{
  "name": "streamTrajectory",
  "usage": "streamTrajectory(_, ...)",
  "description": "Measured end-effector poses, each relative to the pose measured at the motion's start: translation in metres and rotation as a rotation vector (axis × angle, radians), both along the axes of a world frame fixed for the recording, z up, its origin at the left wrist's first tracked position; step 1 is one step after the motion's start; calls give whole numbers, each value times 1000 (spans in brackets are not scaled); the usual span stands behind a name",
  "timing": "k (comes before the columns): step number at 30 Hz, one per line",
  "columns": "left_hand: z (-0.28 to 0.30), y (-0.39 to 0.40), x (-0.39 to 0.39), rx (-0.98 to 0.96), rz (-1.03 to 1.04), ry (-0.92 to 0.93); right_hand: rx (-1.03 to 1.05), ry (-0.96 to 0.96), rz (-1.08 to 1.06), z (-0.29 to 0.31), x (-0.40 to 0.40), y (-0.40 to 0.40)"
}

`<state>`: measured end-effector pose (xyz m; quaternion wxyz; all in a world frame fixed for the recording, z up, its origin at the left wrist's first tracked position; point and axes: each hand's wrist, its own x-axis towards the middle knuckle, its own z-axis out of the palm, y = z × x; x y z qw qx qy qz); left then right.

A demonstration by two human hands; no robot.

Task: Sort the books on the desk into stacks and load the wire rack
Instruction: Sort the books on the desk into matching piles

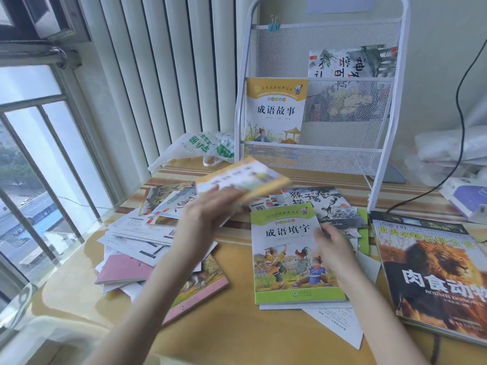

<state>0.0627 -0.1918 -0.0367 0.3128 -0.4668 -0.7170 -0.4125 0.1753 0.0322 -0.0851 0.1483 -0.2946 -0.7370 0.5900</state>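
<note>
Midway through loading: left hand (210, 212) raised over the desk (237, 333), fingers curled round a yellow-edged book (242, 180) held nearly flat and blurred, pointing toward the wire rack (316, 154) at the back of the desk. Right hand (332, 246) resting on the right edge of the green-bordered book (290, 254), which lies face up on top of loose sheets; fingers bent at that edge, though cannot tell whether pinching the cover or only touching it. Already standing in the rack: a yellow-topped book (275, 109) in the middle pocket at the left, and an ink-painting book (351, 63) in the upper pocket at the right (lowest pocket seemingly unfilled). Still waiting on the desk: a fanned heap of thin booklets (137, 241) to the left, a monkey-painting book (329, 204) behind the green one, and a large lion-cover book (432, 272) at the right. Next move likely calls for tipping the held book upright and lowering it behind a mesh front, probably beside its yellow-topped match, without snagging the wire lip or toppling what stands there
</note>
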Motion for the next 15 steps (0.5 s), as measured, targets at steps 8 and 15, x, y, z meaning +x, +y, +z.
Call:
streamTrajectory(8,-66,34,44,-750,-428,-227,-245,-101,77,19,4,17)
streamTrajectory(15,-57,7,40,-820,-303,-381,15,-37,28,4,3,6)
